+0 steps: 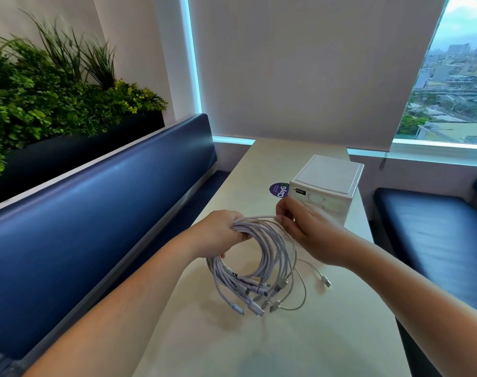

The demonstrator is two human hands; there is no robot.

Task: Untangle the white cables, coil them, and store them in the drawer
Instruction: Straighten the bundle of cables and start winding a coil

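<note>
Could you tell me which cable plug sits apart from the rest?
The plug farthest right, beneath the right hand; the other plugs hang bunched below the coil the left hand grips.

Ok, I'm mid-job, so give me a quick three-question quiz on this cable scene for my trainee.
1. True or false: the left hand grips the looped white cables at the top of the bundle.
2. What is the right hand doing? A) hanging idle B) pinching a cable strand C) holding a pen
3. Fill in: the white drawer box stands on the table next to a round ____ sticker.
Key: 1 true; 2 B; 3 purple.
</note>
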